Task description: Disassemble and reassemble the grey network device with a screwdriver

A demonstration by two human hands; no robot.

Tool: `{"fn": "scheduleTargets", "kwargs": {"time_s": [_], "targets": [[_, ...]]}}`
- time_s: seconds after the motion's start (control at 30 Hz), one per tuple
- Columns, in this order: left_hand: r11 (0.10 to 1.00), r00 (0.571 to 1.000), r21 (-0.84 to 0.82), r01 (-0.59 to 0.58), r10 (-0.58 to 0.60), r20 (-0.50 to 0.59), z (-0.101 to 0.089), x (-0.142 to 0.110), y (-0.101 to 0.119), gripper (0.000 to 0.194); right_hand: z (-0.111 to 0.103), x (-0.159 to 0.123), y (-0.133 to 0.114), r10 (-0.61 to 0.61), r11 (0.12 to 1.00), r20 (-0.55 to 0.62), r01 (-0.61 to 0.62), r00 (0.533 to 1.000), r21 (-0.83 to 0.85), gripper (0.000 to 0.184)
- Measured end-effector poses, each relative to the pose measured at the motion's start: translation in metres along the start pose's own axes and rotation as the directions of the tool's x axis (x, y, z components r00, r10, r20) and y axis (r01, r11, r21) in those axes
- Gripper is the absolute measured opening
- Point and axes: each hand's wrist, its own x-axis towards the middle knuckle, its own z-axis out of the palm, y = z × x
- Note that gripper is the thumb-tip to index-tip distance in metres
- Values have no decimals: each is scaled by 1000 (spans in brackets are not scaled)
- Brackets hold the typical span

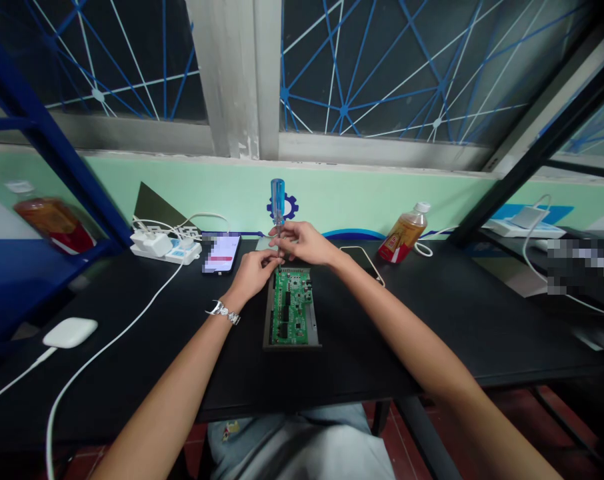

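Holding the screwdriver [278, 195] upright with the right hand [302, 243], with fingers closed around it just below the handle, seemingly to stand the tip squarely at or just beside the far left corner of the circuit board [295, 307]. Resting the left hand [257, 270] low beside the shaft, with thumb and forefinger drawn nearly together; impossible to tell whether gripping the shaft, a small part or nothing, though probably set there to steady the tip. Seated, as for the board, in a grey metal housing [268, 327], laid lengthwise on the counter [362, 347], likely for easy reach from both sides.

Hemmed in ahead by the green wall [222, 190], near the hands, but with room between the housing and the counter's near edge. Flanked on the left by a lit phone [225, 253] and, farther out, a white power strip [185, 252]; on the right by a second phone [362, 257], partly hidden by the right forearm [412, 333], and a bottle [407, 230] near the wall. Crossed farther left by a white cable [127, 330], well apart from the housing
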Motion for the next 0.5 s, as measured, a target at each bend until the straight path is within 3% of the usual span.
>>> {"fn": "scheduleTargets", "kwargs": {"time_s": [0.1,0.23,0.37,0.5], "targets": [[999,1000,-36,13,-12,23,0,0,2,18,-6,-2,-1,10,999,50,-12,999,51,23],[993,1000,-119,27,-27,5,3,-2,8,14,-7,-3,0,4,1000,6,-4,1000,26,16],[980,994,-195,31,-50,-95,11,-3,13,20,-6,-1,3,-34,999,-50,33,998,-21,15],[991,981,-132,30,-54,-184,17,-2,13,19,-5,0,6,-44,998,-100,39,994,-57,20]]}}
